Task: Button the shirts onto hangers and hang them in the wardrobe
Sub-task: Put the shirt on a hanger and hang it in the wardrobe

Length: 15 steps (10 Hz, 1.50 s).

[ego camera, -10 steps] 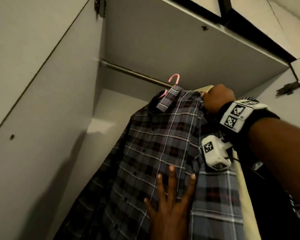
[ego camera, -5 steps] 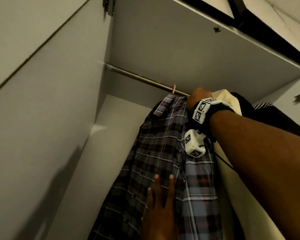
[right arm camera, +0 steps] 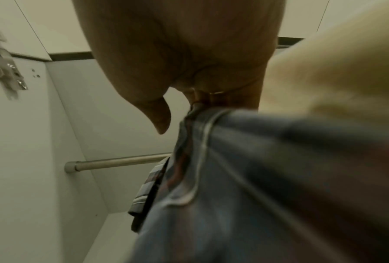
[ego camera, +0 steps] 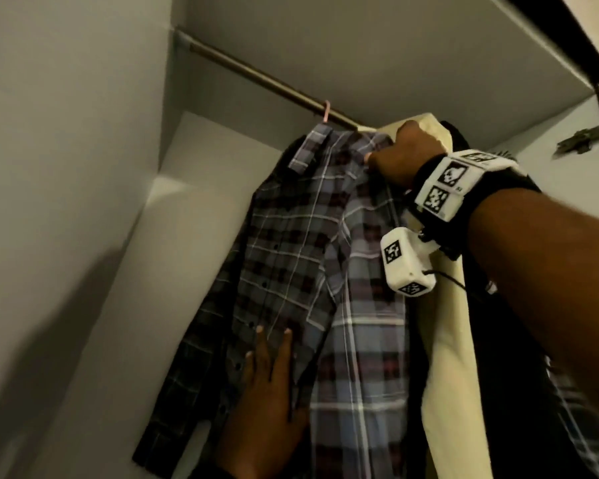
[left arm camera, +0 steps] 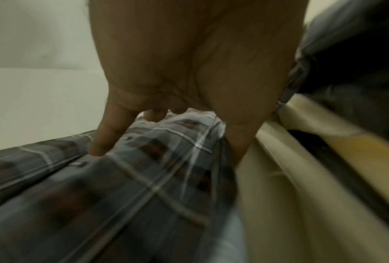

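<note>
Head view: right hand (ego camera: 403, 155) is clenching the plaid shirt (ego camera: 312, 257) at its shoulder; left hand (ego camera: 267, 392) is pressing flat, fingers straight, on its front. One pink hanger (ego camera: 85, 110) is hooking the wardrobe (ego camera: 83, 167) rail (ego camera: 256, 83), beside one cream garment (ego camera: 443, 340).

Home bedroom setting, inside built-in wardrobe (ego camera: 83, 167): plain pale panels, shelf (ego camera: 360, 57) overhead, metal rail (ego camera: 256, 84) fixed to side wall. Pink hanger (ego camera: 85, 110) hooked on rail, plaid shirt (ego camera: 308, 236) on it, cream garment (ego camera: 443, 340) and dark clothes (ego camera: 491, 392) alongside. Door hinge (ego camera: 581, 141) at right edge. Dim light.
</note>
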Motion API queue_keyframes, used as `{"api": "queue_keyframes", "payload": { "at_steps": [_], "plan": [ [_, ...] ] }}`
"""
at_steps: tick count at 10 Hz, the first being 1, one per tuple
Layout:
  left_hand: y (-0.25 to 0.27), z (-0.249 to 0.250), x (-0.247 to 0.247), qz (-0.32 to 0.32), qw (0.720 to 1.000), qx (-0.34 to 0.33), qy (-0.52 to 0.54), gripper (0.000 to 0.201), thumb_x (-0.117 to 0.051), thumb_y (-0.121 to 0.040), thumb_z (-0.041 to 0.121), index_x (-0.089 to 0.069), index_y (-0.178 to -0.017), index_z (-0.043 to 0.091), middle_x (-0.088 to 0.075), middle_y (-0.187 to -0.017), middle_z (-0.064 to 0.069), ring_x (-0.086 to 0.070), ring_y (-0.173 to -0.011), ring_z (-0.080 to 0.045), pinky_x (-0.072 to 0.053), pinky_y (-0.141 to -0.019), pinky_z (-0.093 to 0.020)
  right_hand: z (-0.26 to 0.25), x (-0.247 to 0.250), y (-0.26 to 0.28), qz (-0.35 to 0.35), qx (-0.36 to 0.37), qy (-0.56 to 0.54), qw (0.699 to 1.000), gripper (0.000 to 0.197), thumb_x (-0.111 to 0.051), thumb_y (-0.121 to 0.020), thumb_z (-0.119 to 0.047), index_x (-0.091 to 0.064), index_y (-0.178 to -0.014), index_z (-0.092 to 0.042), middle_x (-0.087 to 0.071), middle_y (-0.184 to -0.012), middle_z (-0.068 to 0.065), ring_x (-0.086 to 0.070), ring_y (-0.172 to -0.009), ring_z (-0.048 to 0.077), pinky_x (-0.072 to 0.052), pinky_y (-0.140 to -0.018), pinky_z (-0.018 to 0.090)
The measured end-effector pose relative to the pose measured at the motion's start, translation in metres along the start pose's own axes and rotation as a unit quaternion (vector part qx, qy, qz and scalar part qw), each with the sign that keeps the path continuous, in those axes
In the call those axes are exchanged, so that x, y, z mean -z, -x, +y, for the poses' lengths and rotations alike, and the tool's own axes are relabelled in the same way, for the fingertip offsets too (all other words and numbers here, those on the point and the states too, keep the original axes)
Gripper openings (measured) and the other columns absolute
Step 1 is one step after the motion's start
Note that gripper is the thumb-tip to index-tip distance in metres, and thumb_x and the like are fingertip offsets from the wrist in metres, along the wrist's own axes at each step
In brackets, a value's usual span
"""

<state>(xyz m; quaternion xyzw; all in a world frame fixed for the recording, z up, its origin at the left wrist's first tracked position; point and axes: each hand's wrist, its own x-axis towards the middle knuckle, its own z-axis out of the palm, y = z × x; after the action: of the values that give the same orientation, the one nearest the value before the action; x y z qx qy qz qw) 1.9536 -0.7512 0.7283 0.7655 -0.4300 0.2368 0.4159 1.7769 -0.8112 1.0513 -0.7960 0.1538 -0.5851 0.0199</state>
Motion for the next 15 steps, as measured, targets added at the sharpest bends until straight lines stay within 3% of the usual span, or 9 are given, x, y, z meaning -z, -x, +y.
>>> {"api": "queue_keyframes", "payload": {
  "at_steps": [2, 4, 5, 6, 7, 9, 12, 13, 15],
  "plan": [
    [0.128, 0.000, -0.029, -0.040, 0.990, 0.066, 0.115, 0.097, -0.065, -0.089, 0.056, 0.013, -0.147, 0.057, 0.037, -0.152, 0.024, 0.014, -0.147, -0.003, -0.013, -0.127, -0.039, 0.057, 0.022, 0.105, -0.087, -0.032, -0.063, 0.994, 0.079, -0.077, -0.084, -0.044, -0.034, -0.142, -0.012, -0.055, -0.135, 0.015, -0.060, -0.114, 0.038, -0.052, -0.097, 0.051],
    [0.272, -0.012, -0.040, -0.099, 0.923, 0.325, 0.181, 0.082, -0.058, -0.102, 0.026, -0.002, -0.158, 0.005, -0.010, -0.168, -0.012, -0.015, -0.154, -0.029, -0.021, -0.118, -0.030, 0.111, 0.060, 0.268, -0.026, 0.054, -0.209, 0.976, 0.058, -0.073, -0.084, -0.047, -0.046, -0.134, -0.035, -0.060, -0.123, -0.011, -0.065, -0.095, 0.012, -0.058, -0.079, 0.048],
    [0.362, 0.013, -0.039, -0.042, 0.910, 0.393, 0.124, 0.090, -0.058, -0.101, 0.035, 0.006, -0.159, 0.010, -0.006, -0.168, -0.014, -0.014, -0.155, -0.027, -0.030, -0.108, -0.021, 0.129, 0.067, 0.352, -0.051, 0.076, -0.311, 0.946, 0.041, -0.067, -0.087, -0.045, -0.055, -0.125, -0.035, -0.059, -0.120, -0.011, -0.062, -0.101, 0.005, -0.056, -0.076, 0.030],
    [0.456, 0.054, -0.032, -0.063, 0.917, 0.394, 0.011, 0.068, -0.053, -0.082, 0.078, -0.008, -0.134, 0.083, 0.004, -0.168, 0.011, -0.020, -0.150, -0.003, -0.031, -0.101, -0.007, 0.135, 0.067, 0.429, -0.093, 0.095, -0.363, 0.922, 0.035, -0.066, -0.089, -0.033, -0.061, -0.122, -0.022, -0.051, -0.133, -0.004, -0.054, -0.112, 0.001, -0.042, -0.083, 0.002],
    [0.547, 0.134, -0.005, -0.155, 0.902, 0.398, -0.061, 0.052, -0.059, -0.090, 0.063, -0.022, -0.122, 0.082, 0.004, -0.147, 0.045, -0.034, -0.136, 0.013, -0.030, -0.103, -0.005, 0.134, 0.063, 0.509, -0.197, 0.099, -0.404, 0.888, 0.029, -0.068, -0.090, -0.024, -0.063, -0.118, -0.017, -0.048, -0.139, -0.001, -0.058, -0.103, -0.003, -0.045, -0.078, 0.003],
    [0.710, 0.236, 0.041, -0.140, 0.817, 0.540, -0.144, 0.045, -0.054, -0.098, 0.055, -0.049, -0.141, 0.042, -0.062, -0.134, 0.016, -0.058, -0.122, -0.007, -0.046, -0.097, -0.024, 0.100, 0.093, 0.694, -0.451, 0.082, -0.458, 0.762, 0.041, -0.067, -0.092, -0.021, -0.054, -0.130, -0.027, -0.048, -0.142, -0.011, -0.065, -0.093, -0.003, -0.050, -0.071, 0.010],
    [0.967, 0.381, 0.122, -0.005, 0.659, 0.730, -0.182, 0.042, -0.056, -0.098, 0.054, -0.056, -0.136, 0.036, -0.066, -0.129, 0.006, -0.064, -0.113, -0.015, -0.052, -0.089, -0.032, -0.038, 0.242, 0.907, -0.687, 0.248, -0.479, 0.487, 0.053, -0.068, -0.093, -0.021, -0.047, -0.139, -0.037, -0.055, -0.137, -0.017, -0.061, -0.095, -0.011, -0.047, -0.074, 0.005],
    [1.049, 0.449, 0.150, 0.053, 0.592, 0.780, -0.194, 0.043, -0.056, -0.098, 0.053, -0.056, -0.138, 0.034, -0.064, -0.132, 0.006, -0.062, -0.119, -0.015, -0.049, -0.091, -0.030, -0.099, 0.309, 0.965, -0.709, 0.305, -0.500, 0.393, 0.066, -0.069, -0.092, -0.019, -0.035, -0.136, -0.055, -0.051, -0.137, -0.022, -0.064, -0.094, -0.005, -0.055, -0.078, 0.018],
    [1.174, 0.566, 0.172, 0.189, 0.447, 0.851, -0.201, 0.040, -0.055, -0.099, 0.051, -0.058, -0.135, 0.035, -0.065, -0.133, 0.008, -0.061, -0.120, -0.016, -0.049, -0.093, -0.032, -0.210, 0.423, 1.058, -0.703, 0.359, -0.523, 0.321, 0.089, -0.069, -0.091, -0.013, -0.013, -0.153, -0.043, -0.042, -0.150, -0.003, -0.066, -0.092, 0.008, -0.054, -0.090, 0.042]
  ]
}}
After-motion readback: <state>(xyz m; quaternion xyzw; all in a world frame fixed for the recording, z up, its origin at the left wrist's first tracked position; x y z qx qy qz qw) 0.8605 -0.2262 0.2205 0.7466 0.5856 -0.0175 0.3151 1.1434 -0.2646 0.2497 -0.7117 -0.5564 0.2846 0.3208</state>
